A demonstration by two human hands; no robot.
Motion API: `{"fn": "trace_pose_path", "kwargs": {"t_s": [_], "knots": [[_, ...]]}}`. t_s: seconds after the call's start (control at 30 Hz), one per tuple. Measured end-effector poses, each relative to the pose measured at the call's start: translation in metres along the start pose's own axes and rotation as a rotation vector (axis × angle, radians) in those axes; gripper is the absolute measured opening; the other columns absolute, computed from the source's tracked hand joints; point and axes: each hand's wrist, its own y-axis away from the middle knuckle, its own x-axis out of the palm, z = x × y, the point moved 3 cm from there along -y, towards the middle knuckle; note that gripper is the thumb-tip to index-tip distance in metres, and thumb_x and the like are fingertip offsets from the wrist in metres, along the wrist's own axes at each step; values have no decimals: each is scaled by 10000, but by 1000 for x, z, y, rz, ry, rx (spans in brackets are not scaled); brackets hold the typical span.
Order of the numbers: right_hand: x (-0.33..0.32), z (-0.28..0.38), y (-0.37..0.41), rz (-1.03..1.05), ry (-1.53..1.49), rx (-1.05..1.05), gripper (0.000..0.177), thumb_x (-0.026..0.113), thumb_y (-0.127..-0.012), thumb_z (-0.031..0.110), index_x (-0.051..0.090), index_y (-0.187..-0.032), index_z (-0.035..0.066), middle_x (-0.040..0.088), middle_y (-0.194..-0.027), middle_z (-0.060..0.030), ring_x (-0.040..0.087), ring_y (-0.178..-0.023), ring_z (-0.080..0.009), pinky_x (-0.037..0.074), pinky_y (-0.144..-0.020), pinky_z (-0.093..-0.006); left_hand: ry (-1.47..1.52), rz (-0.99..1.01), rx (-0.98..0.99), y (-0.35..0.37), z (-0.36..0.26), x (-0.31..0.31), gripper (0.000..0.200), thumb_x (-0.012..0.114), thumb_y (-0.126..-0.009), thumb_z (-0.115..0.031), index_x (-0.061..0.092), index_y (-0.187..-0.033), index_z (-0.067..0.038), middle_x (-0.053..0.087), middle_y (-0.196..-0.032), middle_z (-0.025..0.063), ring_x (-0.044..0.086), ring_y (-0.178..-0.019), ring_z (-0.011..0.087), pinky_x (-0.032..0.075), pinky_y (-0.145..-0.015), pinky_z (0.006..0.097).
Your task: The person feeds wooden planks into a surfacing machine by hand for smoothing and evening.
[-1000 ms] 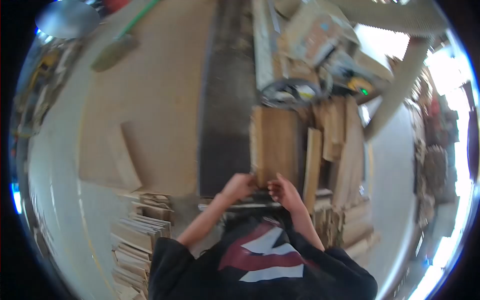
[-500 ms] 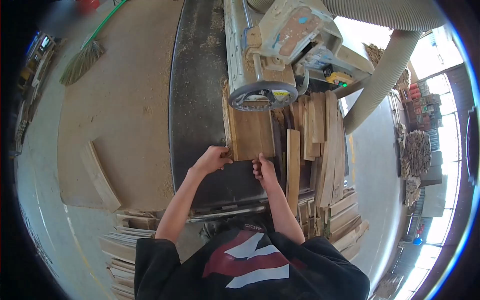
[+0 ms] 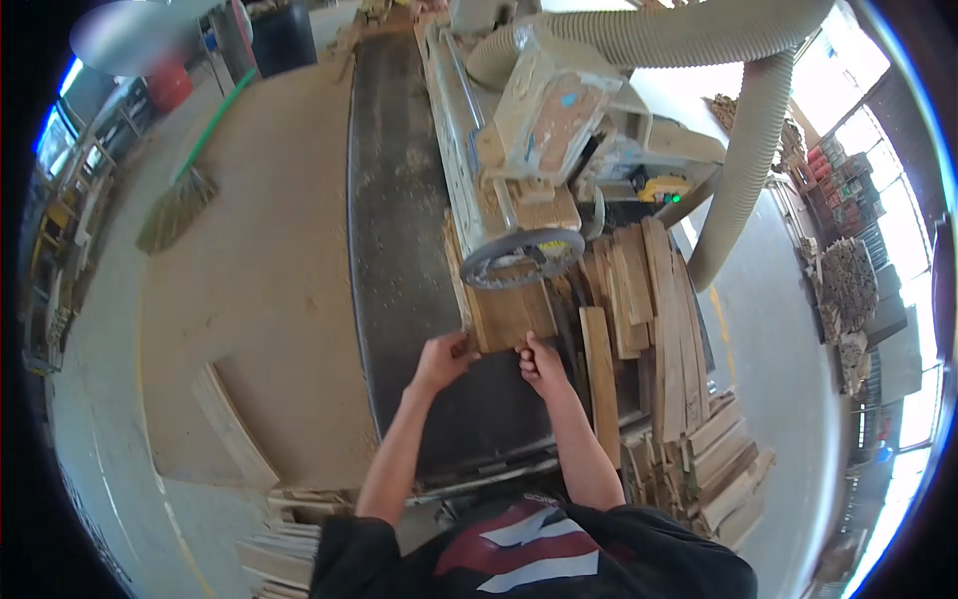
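Note:
A flat wooden board [image 3: 511, 317] lies on the dark machine table [image 3: 399, 260], its far part hidden beneath a handwheel [image 3: 522, 258]. My left hand [image 3: 444, 361] is closed at the board's near left corner, fingers bent against it. At the near edge, toward the right, my right hand [image 3: 542, 361] pinches the board with the thumb uppermost. A narrow wood strip with a rough edge [image 3: 458, 275] runs along the board's left side.
Loose wood strips [image 3: 629, 290] are piled right of the board, with one longer strip [image 3: 600, 384] close to my right forearm. The machine head [image 3: 564, 120] and a thick hose [image 3: 743, 170] stand beyond. A broom [image 3: 178, 212] and a plank [image 3: 236, 424] lie on the brown panel at left.
The view has tilted upward, so everything sits lower in it. Less of the board shows in front of the handwheel. Both hands stay at its near end.

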Motion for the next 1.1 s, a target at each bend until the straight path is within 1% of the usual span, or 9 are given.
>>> {"fn": "trace_pose_path", "kwargs": {"t_s": [0.17, 0.3, 0.4, 0.5, 0.7, 0.8, 0.87, 1.0, 1.1], "knots": [[4, -11, 2, -81, 1, -75, 444, 612, -1057, 445, 630, -915, 25, 513, -657, 5, 492, -515, -112, 335, -417, -237, -97, -21, 107, 6, -10, -1, 461, 923, -754, -269, 718, -1051, 18, 718, -754, 133, 729, -698, 234, 567, -652, 379], [2, -9, 6, -144, 142, -123, 460, 596, -1061, 459, 623, -904, 27, 531, -639, -13, 502, -487, -120, 329, -396, -251, -140, -224, 116, 12, -7, 4, 524, 937, -733, -297, 723, -1102, 6, 722, -780, 138, 728, -710, 265, 575, -674, 388], [0, 2, 13, -226, 322, -114, 432, 597, -1067, 422, 609, -921, 15, 546, -641, -30, 482, -451, -123, 316, -384, -258, -206, -169, 96, 13, -12, 5, 589, 941, -721, -316, 731, -1180, -13, 729, -822, 134, 727, -733, 286, 584, -694, 396], [-7, 4, 4, -142, 226, -83, 393, 594, -1075, 375, 600, -944, 4, 558, -647, -46, 463, -430, -121, 303, -377, -263, -240, -288, 176, 18, -16, 11, 568, 931, -732, -297, 744, -1209, -51, 722, -852, 120, 723, -738, 281, 581, -677, 395], [6, 1, -13, -252, 65, -105, 318, 623, -1066, 320, 591, -945, 28, 615, -687, -75, 449, -424, -112, 296, -375, -262, -157, -418, 95, 13, -24, 19, 490, 930, -717, -236, 774, -1151, -69, 705, -839, 77, 711, -706, 262, 577, -646, 367], [17, 9, -22, -261, 39, -117, 306, 623, -1066, 314, 589, -933, 41, 641, -701, -79, 459, -432, -108, 295, -373, -261, -251, -563, 63, 4, -28, 30, 478, 935, -701, -208, 782, -1133, -73, 721, -854, 60, 717, -716, 270, 576, -643, 366], [29, 17, -38, -281, 6, -116, 306, 618, -1068, 314, 590, -928, 44, 652, -705, -80, 465, -437, -106, 293, -370, -263, -230, -778, 22, -3, -19, 31, 444, 925, -721, -220, 782, -1115, -77, 729, -864, 54, 724, -732, 272, 567, -639, 374], [44, 29, -61, -296, 82, -156, 321, 629, -1061, 316, 620, -907, 34, 674, -700, -84, 474, -431, -106, 292, -370, -274, -271, -869, -9, -19, -26, 35, 297, 906, -771, -256, 749, -940, -69, 722, -801, 68, 708, -708, 282, 548, -653, 396], [56, 40, -77, -256, 162, -257, 343, 622, -1059, 331, 641, -927, 15, 703, -734, -88, 553, -473, -112, 328, -389, -296, -306, -776, -34, -27, -22, 33, 269, 877, -812, -239, 750, -968, -61, 713, -783, 89, 707, -714, 309, 546, -656, 391]]}}
